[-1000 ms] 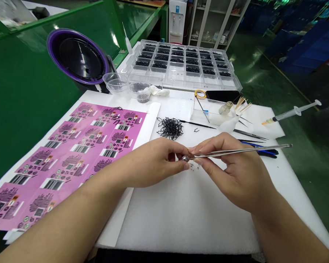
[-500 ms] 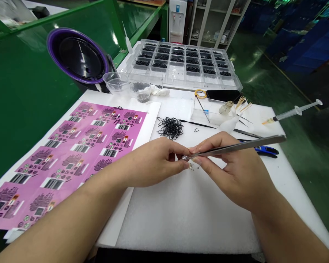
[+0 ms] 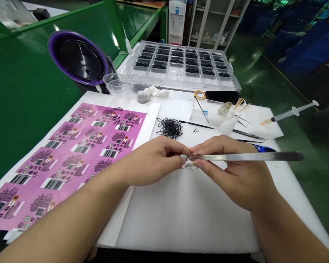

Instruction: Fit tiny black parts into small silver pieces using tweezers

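Observation:
Near the middle of the white foam-like surface (image 3: pixel 192 219), my two hands meet at the fingertips. My left hand (image 3: pixel 156 159) is closed in a pinch around a small shiny silvery piece (image 3: pixel 184 157) whose kind I cannot make out. Between thumb and fingers, my right hand (image 3: pixel 230 168) grips metal tweezers (image 3: pixel 252 157), which lie almost level with their tips at the silvery piece. Just below the fingertips are scattered tiny bits (image 3: pixel 188 166). Beyond my left hand sits a pile of black bent-wire pieces (image 3: pixel 170 128); one single piece (image 3: pixel 195 130) lies apart.
Pink printed label sheets (image 3: pixel 71 146) cover the left. A compartment box (image 3: pixel 178 75) of black pieces stands behind, with clear cups (image 3: pixel 116 84) and a black-purple bin (image 3: pixel 76 54) at its left. On the right are a syringe (image 3: pixel 287 114), tweezers (image 3: pixel 250 134) and a blue-handled tool (image 3: pixel 264 148).
The tweezers in my right hand have swung down from a slant to nearly level. The shiny piece has turned slightly, and more of the tiny bits show below my fingers.

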Motion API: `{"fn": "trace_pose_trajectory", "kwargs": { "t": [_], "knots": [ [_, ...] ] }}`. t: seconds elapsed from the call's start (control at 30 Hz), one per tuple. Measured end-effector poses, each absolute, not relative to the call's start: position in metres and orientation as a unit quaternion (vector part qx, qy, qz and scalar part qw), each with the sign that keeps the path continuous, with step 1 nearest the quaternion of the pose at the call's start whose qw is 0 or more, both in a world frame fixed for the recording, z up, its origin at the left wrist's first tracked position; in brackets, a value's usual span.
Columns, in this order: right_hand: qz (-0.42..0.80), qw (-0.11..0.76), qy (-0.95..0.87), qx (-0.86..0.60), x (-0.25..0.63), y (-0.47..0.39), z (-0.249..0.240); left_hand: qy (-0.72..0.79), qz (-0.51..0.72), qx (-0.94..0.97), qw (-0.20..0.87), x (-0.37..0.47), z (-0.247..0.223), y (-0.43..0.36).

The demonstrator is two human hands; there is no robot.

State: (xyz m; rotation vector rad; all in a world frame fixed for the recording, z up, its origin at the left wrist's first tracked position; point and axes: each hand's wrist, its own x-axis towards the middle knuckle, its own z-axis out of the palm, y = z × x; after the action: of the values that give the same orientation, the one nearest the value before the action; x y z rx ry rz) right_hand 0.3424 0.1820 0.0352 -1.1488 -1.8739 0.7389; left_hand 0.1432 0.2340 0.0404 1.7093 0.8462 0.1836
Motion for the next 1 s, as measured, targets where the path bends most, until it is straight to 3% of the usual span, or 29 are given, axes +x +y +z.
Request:
{"fn": "trace_pose_trajectory", "kwargs": {
  "t": [0.7,1.0],
  "knots": [
    [0.324,0.405,-0.711,-0.475,0.342,0.1792,0.0348,0.376,0.066,0.725,0.573,0.1417,0.0452,0.2336],
    [0.319,0.327,-0.739,-0.494,0.3433,0.1807,0.0394,0.389,0.027,0.745,0.542,0.1444,0.0464,0.2314]
  ]
}}
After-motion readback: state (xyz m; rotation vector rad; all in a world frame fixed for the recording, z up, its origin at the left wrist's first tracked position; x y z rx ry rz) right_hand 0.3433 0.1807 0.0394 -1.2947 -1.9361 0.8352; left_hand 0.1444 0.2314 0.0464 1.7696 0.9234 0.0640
